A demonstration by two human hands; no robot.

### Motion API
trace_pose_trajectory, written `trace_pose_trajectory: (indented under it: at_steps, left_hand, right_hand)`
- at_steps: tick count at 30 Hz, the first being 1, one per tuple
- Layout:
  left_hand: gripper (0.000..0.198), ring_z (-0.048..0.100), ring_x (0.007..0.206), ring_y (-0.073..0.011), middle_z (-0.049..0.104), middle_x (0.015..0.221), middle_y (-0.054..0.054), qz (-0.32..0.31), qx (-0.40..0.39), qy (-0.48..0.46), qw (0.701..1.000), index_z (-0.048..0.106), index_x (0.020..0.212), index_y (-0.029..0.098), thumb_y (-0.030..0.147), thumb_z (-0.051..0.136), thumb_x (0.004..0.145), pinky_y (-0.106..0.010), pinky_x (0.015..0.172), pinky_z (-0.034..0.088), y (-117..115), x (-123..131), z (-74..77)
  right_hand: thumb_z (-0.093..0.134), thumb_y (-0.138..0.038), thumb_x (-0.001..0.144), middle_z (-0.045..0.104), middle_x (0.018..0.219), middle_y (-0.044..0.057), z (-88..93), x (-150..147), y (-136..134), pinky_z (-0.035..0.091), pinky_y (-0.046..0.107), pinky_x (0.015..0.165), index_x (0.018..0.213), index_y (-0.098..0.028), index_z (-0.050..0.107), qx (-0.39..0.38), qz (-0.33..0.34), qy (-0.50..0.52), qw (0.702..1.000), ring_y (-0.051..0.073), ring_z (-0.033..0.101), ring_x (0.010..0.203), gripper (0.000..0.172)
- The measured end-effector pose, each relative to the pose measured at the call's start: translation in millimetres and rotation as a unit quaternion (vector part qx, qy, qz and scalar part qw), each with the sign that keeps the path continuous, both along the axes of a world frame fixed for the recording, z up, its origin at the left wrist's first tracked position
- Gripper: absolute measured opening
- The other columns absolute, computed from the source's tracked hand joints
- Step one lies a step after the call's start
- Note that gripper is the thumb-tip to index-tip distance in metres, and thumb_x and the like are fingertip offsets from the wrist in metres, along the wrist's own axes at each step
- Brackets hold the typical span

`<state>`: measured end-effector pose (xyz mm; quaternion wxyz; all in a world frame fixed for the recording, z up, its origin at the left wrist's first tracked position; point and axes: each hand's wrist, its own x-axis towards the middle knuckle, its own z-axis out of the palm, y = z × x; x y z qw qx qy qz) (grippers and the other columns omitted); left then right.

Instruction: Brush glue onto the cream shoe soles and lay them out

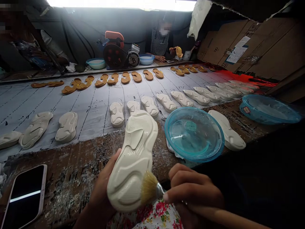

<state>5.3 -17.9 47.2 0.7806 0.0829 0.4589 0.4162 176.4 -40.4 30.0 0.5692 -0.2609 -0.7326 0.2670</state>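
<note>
We note the pale sole [132, 159] held above the bench edge, its long axis running from lower left to upper right, patterned face toward us. Our left hand [105, 181] clasps it along the left edge; the fingers beneath are hidden. Our right hand [192, 184] pinches the brush [149, 187] close to its metal collar. Relative to that pinch, the sole lies to the left, the bristles touching its lower right edge. The left hand is nearer, in contact.
</note>
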Motion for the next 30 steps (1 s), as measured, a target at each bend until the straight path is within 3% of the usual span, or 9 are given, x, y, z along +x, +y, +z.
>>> trace_pose_trajectory:
  at_steps: [3,6,9,12,16,20,23,27,30]
  left_hand:
    - [0.044,0.064,0.079,-0.0253,0.070,0.079,-0.008,-0.088,-0.044,-0.118,0.988,0.062,0.106,0.013,0.043,0.044,0.079,-0.034,0.068,0.051,7.6,-5.9,-8.7]
    - [0.050,0.061,0.091,-0.0306,0.068,0.093,-0.013,-0.143,-0.029,-0.129,0.981,0.059,0.111,0.014,0.047,0.044,0.077,-0.041,0.069,0.052,15.2,-15.8,-18.5]
    - [0.039,0.057,0.099,-0.0301,0.066,0.104,-0.010,-0.036,0.069,-0.080,0.994,0.058,0.112,0.023,0.036,0.048,0.077,-0.044,0.075,0.050,18.2,-25.5,-28.0]
    - [0.030,0.051,0.110,-0.0251,0.063,0.113,0.001,0.078,0.134,-0.106,0.982,0.061,0.103,0.034,0.026,0.048,0.078,-0.047,0.089,0.043,16.9,-28.3,-40.9]
    - [0.036,0.054,0.105,-0.0286,0.061,0.115,-0.002,-0.018,0.058,-0.207,0.976,0.065,0.097,0.030,0.041,0.034,0.083,-0.053,0.085,0.040,14.7,-22.3,-72.0]
    - [0.062,0.058,0.099,-0.0235,0.064,0.109,-0.006,-0.013,-0.013,-0.211,0.977,0.062,0.105,0.027,0.062,0.019,0.079,-0.048,0.086,0.042,15.3,-18.6,-95.7]
    - [0.053,0.059,0.098,-0.0228,0.066,0.105,-0.007,-0.012,-0.016,-0.206,0.978,0.062,0.104,0.024,0.055,0.027,0.082,-0.046,0.091,0.039,17.7,-16.0,-88.0]
    - [0.050,0.065,0.072,-0.0238,0.071,0.081,-0.011,-0.077,-0.046,-0.162,0.983,0.067,0.093,0.011,0.048,0.035,0.082,-0.038,0.072,0.050,19.9,-4.8,-57.3]
    - [0.040,0.064,0.061,-0.0195,0.070,0.068,-0.009,-0.081,-0.050,-0.110,0.989,0.070,0.080,0.009,0.041,0.045,0.080,-0.030,0.063,0.049,15.5,3.1,-36.3]
  right_hand:
    - [0.047,-0.006,0.063,0.045,0.049,-0.003,-3.8,11.9,1.9,0.038,0.020,0.042,0.070,-0.018,0.058,-0.014,-0.036,-0.002,0.999,0.008,0.041,0.046,0.018]
    - [0.048,-0.017,0.071,0.051,0.049,-0.004,-10.4,32.5,5.6,0.040,0.020,0.041,0.070,-0.020,0.055,-0.044,-0.128,-0.023,0.991,0.008,0.045,0.042,0.008]
    - [0.050,-0.020,0.078,0.056,0.055,-0.002,-20.5,60.6,15.3,0.038,0.018,0.040,0.073,-0.019,0.055,-0.116,-0.252,-0.058,0.959,0.008,0.049,0.044,0.007]
    - [0.053,-0.027,0.078,0.054,0.051,-0.001,-30.7,83.7,32.3,0.038,0.020,0.043,0.067,-0.017,0.056,-0.181,-0.345,-0.118,0.913,0.010,0.050,0.046,0.015]
    - [0.061,-0.035,0.068,0.052,0.042,-0.001,-39.1,93.3,53.7,0.036,0.022,0.045,0.056,-0.017,0.058,-0.254,-0.347,-0.209,0.878,0.015,0.054,0.045,0.021]
    - [0.058,-0.036,0.070,0.052,0.044,-0.002,-37.1,93.3,55.6,0.036,0.022,0.048,0.055,-0.017,0.057,-0.274,-0.324,-0.233,0.875,0.015,0.054,0.047,0.024]
    - [0.053,-0.036,0.076,0.045,0.041,-0.004,-30.3,90.3,46.5,0.031,0.021,0.041,0.055,-0.017,0.054,-0.269,-0.311,-0.209,0.887,0.010,0.045,0.040,0.029]
    - [0.049,-0.034,0.080,0.051,0.048,-0.004,-17.9,67.0,33.6,0.037,0.019,0.041,0.065,-0.017,0.058,-0.239,-0.244,-0.155,0.927,0.009,0.048,0.043,0.025]
    - [0.051,-0.021,0.077,0.059,0.062,-0.001,-3.3,40.5,30.8,0.043,0.021,0.050,0.079,-0.019,0.060,-0.073,-0.163,-0.071,0.981,0.011,0.055,0.055,0.010]
